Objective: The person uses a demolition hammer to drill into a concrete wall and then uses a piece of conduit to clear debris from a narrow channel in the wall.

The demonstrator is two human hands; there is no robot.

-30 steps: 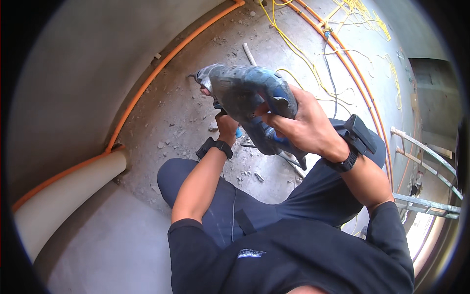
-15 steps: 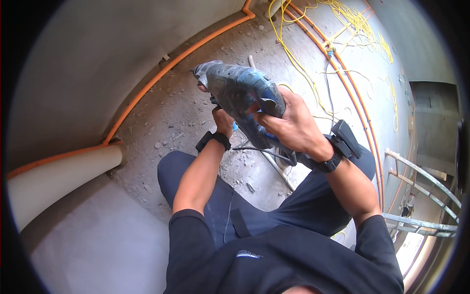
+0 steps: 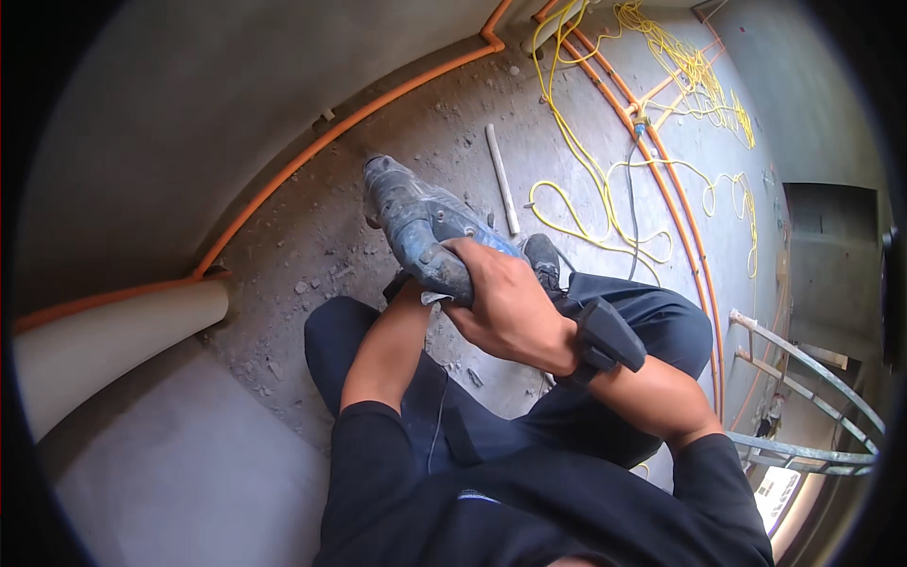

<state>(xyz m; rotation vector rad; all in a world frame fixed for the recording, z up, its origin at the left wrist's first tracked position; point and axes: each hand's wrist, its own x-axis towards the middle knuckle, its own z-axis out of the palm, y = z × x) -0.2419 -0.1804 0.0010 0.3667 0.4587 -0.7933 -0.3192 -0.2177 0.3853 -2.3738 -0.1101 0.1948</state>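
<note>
A dusty blue-grey rotary hammer drill [image 3: 420, 222] is held out over my lap, its front end tipped toward the wall at upper left. My right hand [image 3: 510, 304] wraps around its rear handle. Underneath the tool lies my left hand [image 3: 408, 300]; only its wrist edge shows, and the drill body hides its fingers. In the earlier view that hand was closed beside the drill's front part. Between my bent knees, broken rubble [image 3: 302, 283] is scattered on the concrete floor.
An orange pipe [image 3: 283, 180] runs along the wall's foot, ending above a thick cream pipe [image 3: 142, 335]. A pale rod [image 3: 503, 180] lies beyond the drill. Yellow cable [image 3: 590, 170] loops across twin orange pipes [image 3: 675, 203]. A metal frame [image 3: 803, 345] stands at right.
The drill has swung down and left, its rear handle now closer to me. My right hand moved left and down with it. My left hand has gone from partly seen to mostly hidden.
</note>
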